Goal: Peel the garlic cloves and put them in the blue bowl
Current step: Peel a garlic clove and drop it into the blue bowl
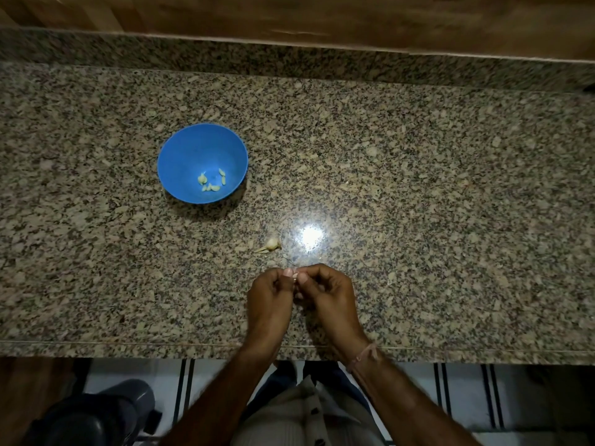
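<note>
Across the frame runs a speckled granite counter [418, 188], with a bright lamp glare [310, 236] near its middle. A wooden wall [289, 14] rises behind it, and pale floor tiles [467, 397] with dark stripes show below its front edge.

Left of centre on the counter sits the blue bowl [167, 149], holding several peeled cloves [211, 181] at its bottom.

Near the front edge, well apart from the bowl, the left hand [269, 297] and right hand [331, 294] meet. Both have their fingers curled, and their thumbs and fingertips nip a small pale garlic clove [295, 275] between them. It is mostly hidden, so how much skin remains cannot be told. This looks like the peeling step, partway through the task.

Just beyond the hands lies a loose clove [272, 244], its papery tail still on.

The next move likely calls for stripping the skin free, then carrying the bare clove up and left to the bowl. The loose clove would follow.
</note>
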